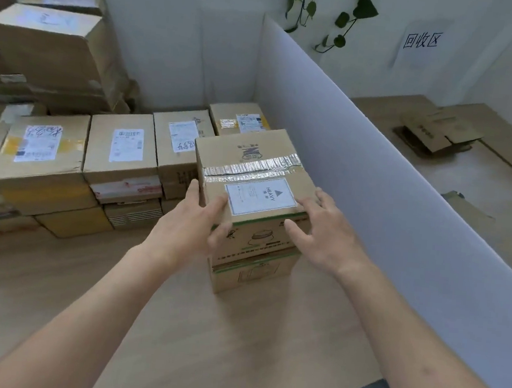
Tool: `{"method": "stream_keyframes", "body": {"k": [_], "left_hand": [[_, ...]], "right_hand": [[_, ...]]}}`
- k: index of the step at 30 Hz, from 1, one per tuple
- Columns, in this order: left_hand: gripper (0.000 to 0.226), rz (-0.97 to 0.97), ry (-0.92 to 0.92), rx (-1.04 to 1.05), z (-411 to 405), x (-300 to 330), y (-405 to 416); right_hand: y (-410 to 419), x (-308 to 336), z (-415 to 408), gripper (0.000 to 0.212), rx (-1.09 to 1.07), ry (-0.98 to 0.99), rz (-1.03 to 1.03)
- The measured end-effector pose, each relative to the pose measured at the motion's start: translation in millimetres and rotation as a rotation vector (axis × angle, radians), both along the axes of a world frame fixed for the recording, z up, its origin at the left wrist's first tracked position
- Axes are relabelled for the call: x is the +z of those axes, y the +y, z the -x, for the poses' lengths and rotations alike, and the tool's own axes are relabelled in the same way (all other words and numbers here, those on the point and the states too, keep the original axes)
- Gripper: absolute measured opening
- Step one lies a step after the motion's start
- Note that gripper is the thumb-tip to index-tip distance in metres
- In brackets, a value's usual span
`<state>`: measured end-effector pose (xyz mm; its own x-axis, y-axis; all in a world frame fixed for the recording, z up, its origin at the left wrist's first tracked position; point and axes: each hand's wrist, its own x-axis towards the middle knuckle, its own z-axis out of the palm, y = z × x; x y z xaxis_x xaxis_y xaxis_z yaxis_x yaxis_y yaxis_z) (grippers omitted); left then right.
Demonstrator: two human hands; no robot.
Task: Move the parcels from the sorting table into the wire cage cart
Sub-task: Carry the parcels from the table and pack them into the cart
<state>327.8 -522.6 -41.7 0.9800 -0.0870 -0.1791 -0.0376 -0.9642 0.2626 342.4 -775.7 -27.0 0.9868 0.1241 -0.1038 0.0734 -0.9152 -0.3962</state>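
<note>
Pale wood flooring [173, 341] carries the whole stock; no wire cage cart and no sorting table can be made out from the head view, so you cannot yet tell where the load is headed.

Item: top parcel [251, 175], brown carton, silver tape across the lid, white label reading HEAVY. It sits squarely on a second carton [251, 270] of like print, close against the white partition [361, 147]. Stacked this way, the two likely go together or one after the other; the label suggests a two-handed lift from low on the sides.

Item: your left hand [198, 219]. Thumb over the near top edge by the label, fingers curled round the near-left corner and down the front face: a grip on the top parcel.

Item: your right hand [322, 230]. Fingers spread and relaxed, tips at or just off the near-right corner; you cannot tell from this angle whether they touch. It holds nothing.

Item: both forearms reach forward and slightly inward, converging on the carton.

Item: rows of labelled parcels [119, 151] on the floor to the left, some stacked two or three deep; taller pile [50, 49] behind them.

Item: flattened cardboard [436, 132] beyond the partition, under a wall sign [421, 41].
</note>
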Motion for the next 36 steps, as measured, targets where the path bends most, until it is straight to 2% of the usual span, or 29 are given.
{"method": "stream_keyframes", "body": {"k": [4,8,10,14,24,36], "left_hand": [[0.067,0.167,0.07,0.089,-16.3,-9.8,4.6],[0.07,0.428,0.022,0.123,-19.3,-23.0,6.3],[0.066,0.485,0.011,0.167,-15.7,-25.4,0.8],[0.065,0.507,-0.02,0.235,-0.9,-21.9,-15.7],[0.06,0.489,-0.149,0.428,93.4,3.4,-36.9],[0.063,0.429,-0.313,0.747,232.5,33.1,-10.5]], "right_hand": [[-1.5,-14.4,-28.7,0.059,-0.027,0.057,-0.075],[-2.6,-20.1,-38.7,0.054,-0.07,-0.008,-0.189],[-5.5,-24.5,-41.1,0.055,-0.069,0.015,-0.215],[-11.7,-37.8,-38.7,0.058,-0.018,0.093,-0.374],[-20.1,-21.3,0.6,0.068,0.206,0.041,-0.525],[52.2,11.2,74.7,0.068,0.57,0.017,-0.509]]}}
